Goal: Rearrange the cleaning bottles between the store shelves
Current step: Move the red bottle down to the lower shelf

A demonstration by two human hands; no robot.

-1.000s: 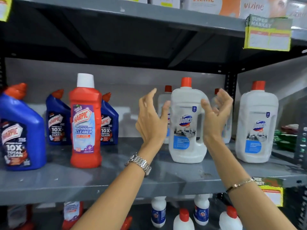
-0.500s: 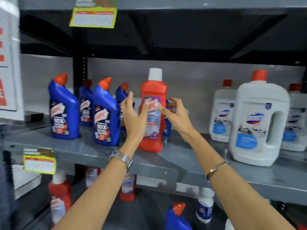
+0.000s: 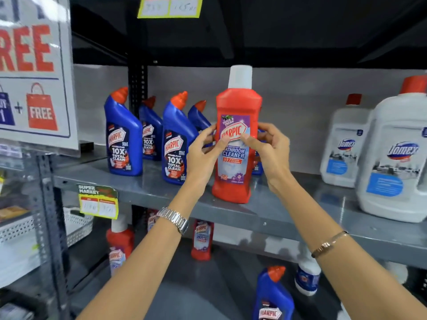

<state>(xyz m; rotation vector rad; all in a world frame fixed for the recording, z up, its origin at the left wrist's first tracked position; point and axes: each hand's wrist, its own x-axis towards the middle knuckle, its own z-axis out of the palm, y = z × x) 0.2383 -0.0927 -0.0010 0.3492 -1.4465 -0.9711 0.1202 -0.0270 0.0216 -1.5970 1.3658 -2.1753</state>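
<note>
A red Harpic bathroom cleaner bottle (image 3: 238,105) with a white cap stands upright near the front of the grey metal shelf (image 3: 231,211). My left hand (image 3: 203,155) grips its left side and my right hand (image 3: 270,151) grips its right side, thumbs on the label. Several blue Harpic bottles (image 3: 123,139) with orange caps stand to the left and behind. White Domex jugs (image 3: 392,162) with red caps stand on the right of the same shelf.
A lower shelf holds more red bottles (image 3: 202,239), a blue bottle (image 3: 272,296) and white bottles (image 3: 307,276). A "FREE" promotion sign (image 3: 34,72) hangs at the left. A yellow price tag (image 3: 98,202) is clipped to the shelf edge; another tag (image 3: 169,6) hangs above.
My hands left the white Domex jug, moved left to the red bottle and closed on its sides. The view shifted left with them.
</note>
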